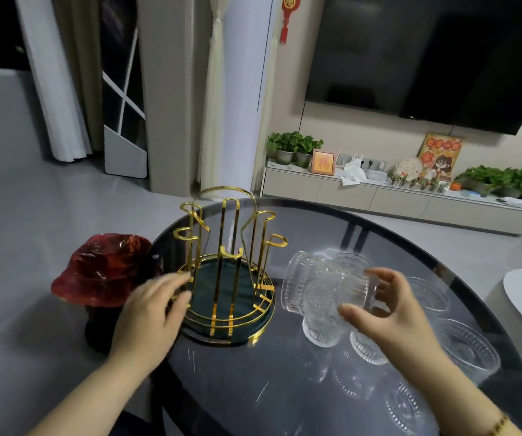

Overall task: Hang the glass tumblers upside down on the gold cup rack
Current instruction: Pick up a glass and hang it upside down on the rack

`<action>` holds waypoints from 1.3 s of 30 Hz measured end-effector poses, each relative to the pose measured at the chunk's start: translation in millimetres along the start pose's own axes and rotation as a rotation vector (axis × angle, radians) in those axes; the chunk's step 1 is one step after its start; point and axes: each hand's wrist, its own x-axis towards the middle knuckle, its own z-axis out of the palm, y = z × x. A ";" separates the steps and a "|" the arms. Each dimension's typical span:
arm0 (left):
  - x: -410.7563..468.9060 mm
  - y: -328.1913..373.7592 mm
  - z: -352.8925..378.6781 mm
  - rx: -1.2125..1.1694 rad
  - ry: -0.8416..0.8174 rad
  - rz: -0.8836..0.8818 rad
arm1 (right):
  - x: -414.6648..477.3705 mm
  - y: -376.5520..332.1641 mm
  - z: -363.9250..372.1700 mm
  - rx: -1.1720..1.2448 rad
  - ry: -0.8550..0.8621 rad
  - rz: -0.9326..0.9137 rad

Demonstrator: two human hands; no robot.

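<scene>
Ribbed clear glass fills the right hand (388, 313): its thumb and fingers wrap the base end of one glass tumbler (325, 284), held on its side above the table, mouth pointing left toward the gold cup rack (226, 269). The left hand (152, 313) is half open, fingers loosely spread, fingertips touching the rack's low gold rim on its left side; it grasps nothing. The rack stands upright near the left edge of the dark round glass table (253, 388), its pegs all bare. At least five more tumblers stand on the table under and right of the held one; blur and reflections prevent a sure count. A broad bare stretch of tabletop lies in front of the rack. One red wrapped object (102, 272) sits just left of the table edge.
</scene>
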 end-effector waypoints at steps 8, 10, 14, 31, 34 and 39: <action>111.5 35.4 -42.8 0.003 -0.048 0.139 | 62.3 -52.4 -13.3 -0.183 -0.077 -0.050; 125.1 31.1 -37.3 0.059 -0.195 0.128 | 74.0 -58.7 -8.3 -0.228 -0.109 -0.066; 129.5 19.1 -26.5 0.138 -0.304 0.133 | 90.4 -68.4 6.4 -0.331 -0.207 -0.090; 129.9 19.3 -26.1 0.147 -0.245 0.094 | 126.4 -67.5 70.2 -0.777 -0.513 -0.164; 130.1 17.3 -24.3 0.153 -0.234 0.118 | 126.3 -60.1 76.4 -0.821 -0.549 -0.166; 130.7 14.4 -20.6 0.132 -0.211 0.119 | 126.2 -51.9 81.3 -0.853 -0.568 -0.155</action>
